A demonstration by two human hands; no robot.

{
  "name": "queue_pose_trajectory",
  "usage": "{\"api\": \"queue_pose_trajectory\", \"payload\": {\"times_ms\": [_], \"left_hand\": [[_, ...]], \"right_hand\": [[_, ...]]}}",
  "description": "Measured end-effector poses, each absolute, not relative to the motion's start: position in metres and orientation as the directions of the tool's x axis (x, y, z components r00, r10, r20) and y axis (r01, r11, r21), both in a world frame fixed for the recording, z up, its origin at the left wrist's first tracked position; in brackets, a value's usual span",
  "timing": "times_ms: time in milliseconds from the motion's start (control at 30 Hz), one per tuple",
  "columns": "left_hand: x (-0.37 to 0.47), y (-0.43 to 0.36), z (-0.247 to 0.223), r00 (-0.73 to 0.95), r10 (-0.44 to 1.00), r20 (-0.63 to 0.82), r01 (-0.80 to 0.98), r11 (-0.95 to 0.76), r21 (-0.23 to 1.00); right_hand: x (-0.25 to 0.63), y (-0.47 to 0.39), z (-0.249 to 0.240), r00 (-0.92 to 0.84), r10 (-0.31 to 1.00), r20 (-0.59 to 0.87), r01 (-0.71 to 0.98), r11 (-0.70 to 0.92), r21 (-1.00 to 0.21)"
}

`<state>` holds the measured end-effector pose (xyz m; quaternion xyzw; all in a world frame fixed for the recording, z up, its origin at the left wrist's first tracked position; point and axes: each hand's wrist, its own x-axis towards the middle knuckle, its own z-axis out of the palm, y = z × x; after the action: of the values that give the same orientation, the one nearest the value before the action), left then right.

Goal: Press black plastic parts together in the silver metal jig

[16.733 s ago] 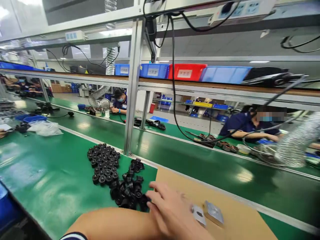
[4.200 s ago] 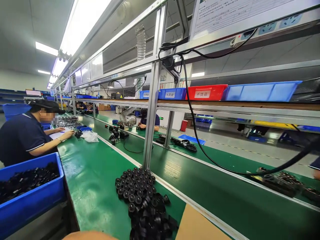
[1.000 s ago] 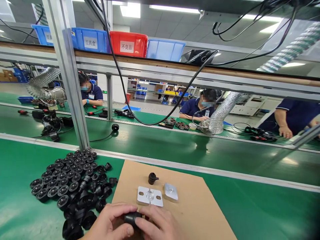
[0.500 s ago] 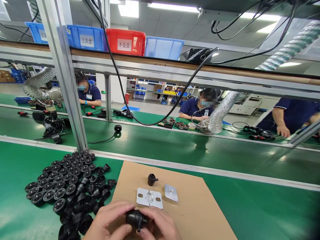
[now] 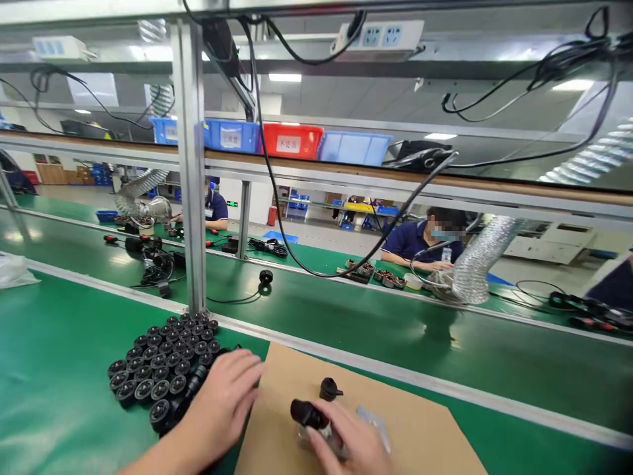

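Observation:
My right hand (image 5: 351, 439) pinches a black plastic cap-like part (image 5: 304, 413) between thumb and fingers, over the cardboard sheet. Beneath that hand, a silver metal plate (image 5: 305, 437) is mostly hidden. A silver metal block (image 5: 374, 422) lies beside the fingers, partly covered by them. Just beyond stands another black part (image 5: 329, 389) with a side spout, untouched. My left hand (image 5: 230, 396) is over the right edge of the black round parts (image 5: 161, 359), its fingers loosely stretched and apart from the thumb, with nothing visible in them. The loose parts under it are largely hidden.
Brown cardboard (image 5: 415, 429) covers part of the green bench. A metal post (image 5: 192, 178) rises behind the round parts. A black cable (image 5: 291, 260) hangs over the green belt (image 5: 336, 313). A co-worker (image 5: 420, 237) sits across, near a silver duct (image 5: 479, 264). Bins (image 5: 291, 140) line the shelf.
Both hands were together on the black part; now only my right holds it, over the metal plate. My left hand has moved left to the black parts. The view has shifted left and up.

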<state>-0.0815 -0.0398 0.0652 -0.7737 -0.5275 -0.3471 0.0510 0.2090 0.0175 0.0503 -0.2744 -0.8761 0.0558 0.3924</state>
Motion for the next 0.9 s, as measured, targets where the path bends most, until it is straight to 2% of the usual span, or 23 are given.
{"api": "queue_pose_trajectory", "payload": {"times_ms": [133,233,333,400,467,600,700,800,900], "left_hand": [[-0.130,-0.016,0.070,-0.069,0.882,0.467,0.979,-0.029,0.200],[-0.148,-0.010,0.066,-0.146,0.912,0.384,0.985,0.095,0.147],[-0.150,-0.012,0.062,-0.118,0.926,0.358,0.989,0.077,0.128],[-0.148,-0.014,0.062,-0.093,0.934,0.344,0.991,0.054,0.123],[-0.146,-0.015,0.062,-0.089,0.942,0.323,0.991,0.052,0.121],[-0.146,-0.012,0.060,-0.107,0.944,0.311,0.991,0.077,0.106],[-0.153,-0.007,0.051,-0.102,0.937,0.333,0.993,0.077,0.089],[-0.164,0.000,0.037,-0.091,0.921,0.378,0.995,0.066,0.078],[-0.173,0.008,0.023,-0.077,0.902,0.425,0.995,0.041,0.094]], "right_hand": [[0.186,0.045,0.079,-0.661,0.650,0.376,0.639,0.750,-0.171],[0.172,0.059,0.094,-0.634,0.754,0.173,0.757,0.651,-0.064],[0.159,0.066,0.106,-0.599,0.797,0.083,0.795,0.604,-0.057],[0.144,0.066,0.112,-0.625,0.773,0.107,0.771,0.633,-0.066],[0.121,0.065,0.114,-0.705,0.692,0.157,0.696,0.717,-0.034],[0.064,0.070,0.105,-0.882,0.463,0.091,0.468,0.882,0.048],[0.031,0.082,0.095,-0.917,0.396,0.052,0.398,0.916,0.052],[0.014,0.094,0.088,-0.921,0.388,0.015,0.389,0.920,0.046],[0.016,0.100,0.090,-0.899,0.437,0.016,0.437,0.899,0.021]]}}
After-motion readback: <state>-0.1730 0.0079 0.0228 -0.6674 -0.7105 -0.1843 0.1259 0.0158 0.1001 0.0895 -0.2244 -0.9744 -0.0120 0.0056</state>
